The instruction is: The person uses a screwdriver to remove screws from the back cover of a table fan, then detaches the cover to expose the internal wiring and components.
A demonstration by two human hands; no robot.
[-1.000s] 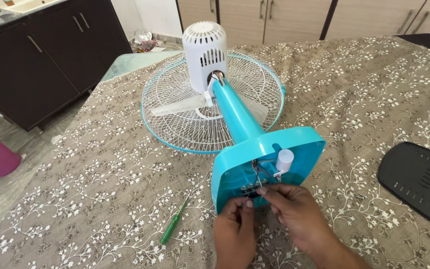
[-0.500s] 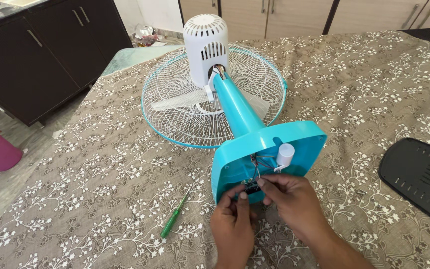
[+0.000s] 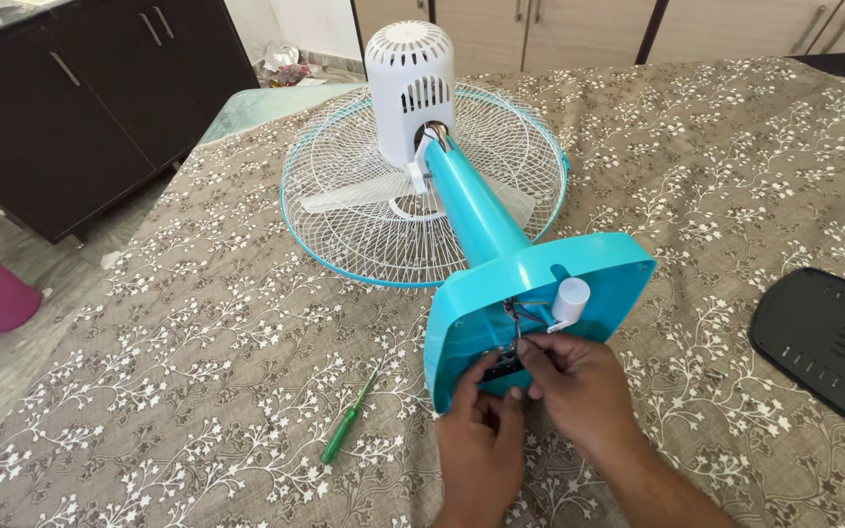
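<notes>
From the head view, our left hand [image 3: 481,445] and right hand [image 3: 579,391] pinch a small black switch block [image 3: 503,370] inside the open turquoise fan base [image 3: 471,323]. Its wires [image 3: 520,315] and white capacitor [image 3: 570,299] lie exposed; the black cover [image 3: 828,347] and green screwdriver [image 3: 347,422] lie aside, so reassembly remains.

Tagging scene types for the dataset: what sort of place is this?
Most likely a room in a home, not a workshop. A floral-patterned brown cloth covers the work surface, with dark cabinets and beige cupboard doors behind. Both hands work at a teal table fan lying on the cloth.
</notes>
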